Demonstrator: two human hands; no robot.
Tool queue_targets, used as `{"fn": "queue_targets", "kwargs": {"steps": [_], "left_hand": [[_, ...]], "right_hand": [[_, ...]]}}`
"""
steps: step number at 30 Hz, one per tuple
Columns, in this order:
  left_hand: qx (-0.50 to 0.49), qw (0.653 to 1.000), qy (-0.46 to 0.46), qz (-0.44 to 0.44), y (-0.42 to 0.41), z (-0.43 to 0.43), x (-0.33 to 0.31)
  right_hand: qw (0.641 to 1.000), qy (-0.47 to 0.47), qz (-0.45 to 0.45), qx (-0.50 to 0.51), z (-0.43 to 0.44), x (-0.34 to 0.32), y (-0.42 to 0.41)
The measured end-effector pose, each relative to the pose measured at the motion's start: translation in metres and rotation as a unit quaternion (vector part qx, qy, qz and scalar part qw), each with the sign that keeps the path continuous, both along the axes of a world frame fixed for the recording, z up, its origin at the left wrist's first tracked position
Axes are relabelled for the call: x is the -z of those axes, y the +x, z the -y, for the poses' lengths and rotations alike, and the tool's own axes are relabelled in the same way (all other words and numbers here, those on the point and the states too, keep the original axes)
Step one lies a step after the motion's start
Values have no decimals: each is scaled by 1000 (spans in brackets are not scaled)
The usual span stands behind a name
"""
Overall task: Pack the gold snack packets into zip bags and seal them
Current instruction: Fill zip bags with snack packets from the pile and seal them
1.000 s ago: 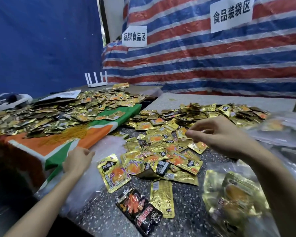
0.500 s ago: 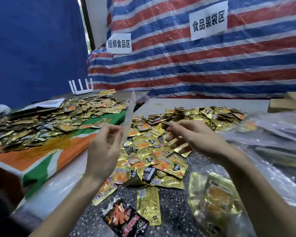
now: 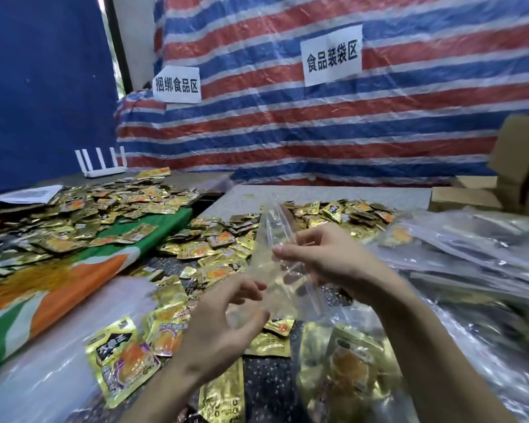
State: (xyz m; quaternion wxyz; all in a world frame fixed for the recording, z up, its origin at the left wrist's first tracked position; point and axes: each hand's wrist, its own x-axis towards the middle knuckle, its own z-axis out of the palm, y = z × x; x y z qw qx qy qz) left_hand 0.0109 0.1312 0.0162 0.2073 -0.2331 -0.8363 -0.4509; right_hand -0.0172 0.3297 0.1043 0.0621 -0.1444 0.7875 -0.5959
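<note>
Where the speckled counter (image 3: 266,380) runs nearest me, a filled zip bag (image 3: 348,374) of gold packets lies flat on the right, with loose gold snack packets (image 3: 122,361) to its left. My left hand (image 3: 223,328): fingers half curled, thumb apart, at the lower edge of the clear zip bag (image 3: 278,224). Blurred, so I can't tell if it grips. My right hand (image 3: 321,261) pinches that bag mid-height, thumb against fingertips. The bag is up off the counter, long axis near upright, top tilted away from me. Thin, glossy, creased film. Beyond: foil packet pile (image 3: 333,212), stack of empty bags (image 3: 471,239) on the right, striped tarp (image 3: 318,132).
</note>
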Motion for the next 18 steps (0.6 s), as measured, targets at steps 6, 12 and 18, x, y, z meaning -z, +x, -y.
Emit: {"fn": "queue_targets", "kwargs": {"steps": [6, 12, 18], "left_hand": [[44, 983, 119, 133, -12, -11, -46], [98, 977, 58, 181, -37, -30, -84], [166, 957, 34, 235, -61, -23, -90]], "right_hand": [[996, 75, -49, 1, -5, -2, -1], [994, 2, 5, -110, -27, -14, 4], [998, -15, 21, -49, -40, -16, -1]]}}
